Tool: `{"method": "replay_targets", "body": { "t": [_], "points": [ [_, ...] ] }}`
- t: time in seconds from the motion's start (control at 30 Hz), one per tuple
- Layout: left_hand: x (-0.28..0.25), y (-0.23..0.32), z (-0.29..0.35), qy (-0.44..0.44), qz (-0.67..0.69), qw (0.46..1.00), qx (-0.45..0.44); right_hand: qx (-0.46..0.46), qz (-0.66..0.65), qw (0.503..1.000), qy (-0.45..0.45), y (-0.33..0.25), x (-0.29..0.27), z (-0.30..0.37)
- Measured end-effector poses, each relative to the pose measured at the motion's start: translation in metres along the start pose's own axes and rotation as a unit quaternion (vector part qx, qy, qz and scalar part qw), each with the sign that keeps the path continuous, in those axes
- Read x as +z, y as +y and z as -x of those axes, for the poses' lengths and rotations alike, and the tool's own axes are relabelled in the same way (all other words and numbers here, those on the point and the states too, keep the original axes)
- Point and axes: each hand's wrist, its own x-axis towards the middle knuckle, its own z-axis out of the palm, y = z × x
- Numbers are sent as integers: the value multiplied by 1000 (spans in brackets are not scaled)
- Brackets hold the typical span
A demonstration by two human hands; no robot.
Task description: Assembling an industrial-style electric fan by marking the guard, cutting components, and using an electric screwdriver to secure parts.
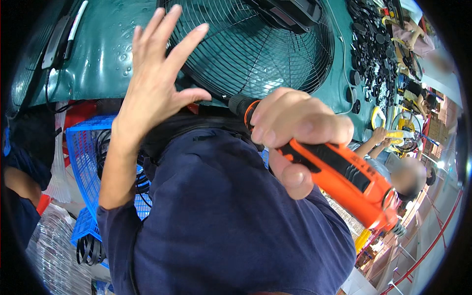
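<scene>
A round black wire fan guard [265,64] lies on the green table covering [105,73], with a black motor housing [290,12] at its far side. My right hand [300,123] is wrapped round an orange and black electric screwdriver [351,179]. The tool's dark nose points left, close to the guard's near rim; whether it touches the rim I cannot tell. Its back end tilts toward the lower right. My left hand [155,73] is held over the guard's left edge, fingers spread and nothing in them.
Blue plastic baskets [91,162] with black rings stand below the table at left. A white marker [77,19] lies at the far left. Many black round parts [361,49] cover the right side. A cable [339,29] runs beside the guard. Other people work on both sides.
</scene>
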Motion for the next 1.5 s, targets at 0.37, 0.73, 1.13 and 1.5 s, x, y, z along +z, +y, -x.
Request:
{"method": "replay_targets", "body": {
  "t": [0.37, 0.73, 1.13, 1.5],
  "points": [
    [-13, 1, -22, -132, 28, 991, -12, 129, -21, 991, 7, -5, -6, -19],
    [-13, 4, -18, -127, 48, 990, -25, 142, -132, 976, -101, 9, -26, -28],
    [-10, 0, -17, -128, 65, 989, -35, 75, -214, 953, -201, 30, -8, -41],
    [4, -5, -12, -66, 66, 995, 19, 82, -307, 924, -211, 48, -14, -48]
  ]
}}
